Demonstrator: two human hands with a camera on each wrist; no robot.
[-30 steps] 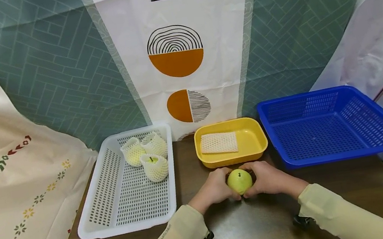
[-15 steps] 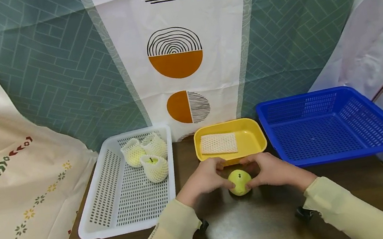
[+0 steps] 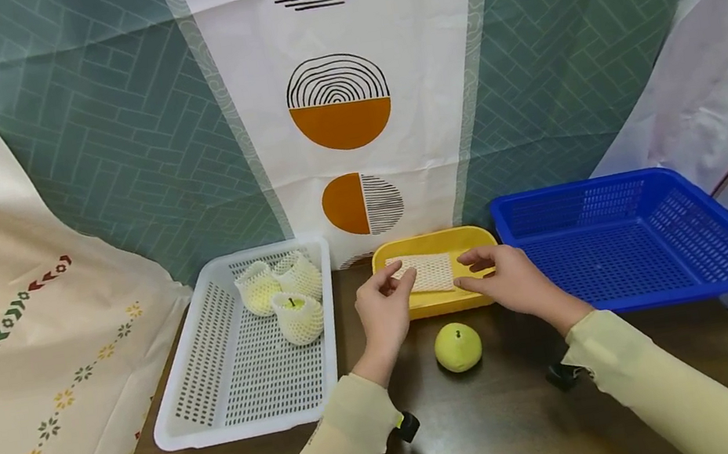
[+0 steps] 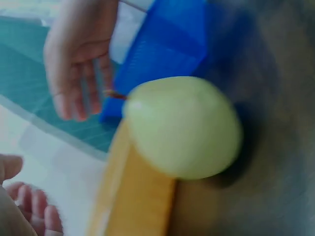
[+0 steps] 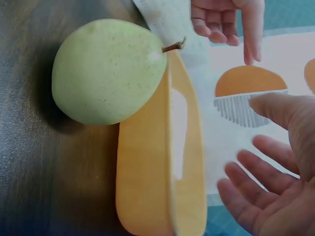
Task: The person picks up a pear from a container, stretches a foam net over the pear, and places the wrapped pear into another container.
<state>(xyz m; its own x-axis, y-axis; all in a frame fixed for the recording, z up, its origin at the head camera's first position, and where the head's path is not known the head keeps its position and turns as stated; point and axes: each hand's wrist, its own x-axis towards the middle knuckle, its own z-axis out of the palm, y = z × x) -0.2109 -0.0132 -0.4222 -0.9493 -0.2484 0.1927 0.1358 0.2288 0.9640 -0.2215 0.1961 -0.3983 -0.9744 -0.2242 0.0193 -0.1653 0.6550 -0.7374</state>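
A yellow-green pear [image 3: 458, 347] stands upright on the dark wooden table, stem up, with neither hand touching it. Behind it is a yellow tray [image 3: 473, 237] that holds a flat white foam net sleeve [image 3: 434, 273]. My left hand [image 3: 385, 307] hovers over the tray's front left, its fingertips near the net sleeve; contact cannot be told. My right hand [image 3: 504, 278] is above the tray's right side, fingers apart and loosely bent. Nothing shows between the fingers of the right hand [image 5: 275, 182] in the right wrist view. The left wrist view is blurred.
On the left stands a white slotted basket [image 3: 186, 414] with several pears in foam nets [image 3: 300, 318] at its back right. A blue basket [image 3: 633, 301] sits at the right. Patterned cloth [image 3: 348, 126] hangs close behind the containers.
Both hands held the pear between them at first. They let go of it, rose and moved forward over the yellow tray. The pear stays on the table.
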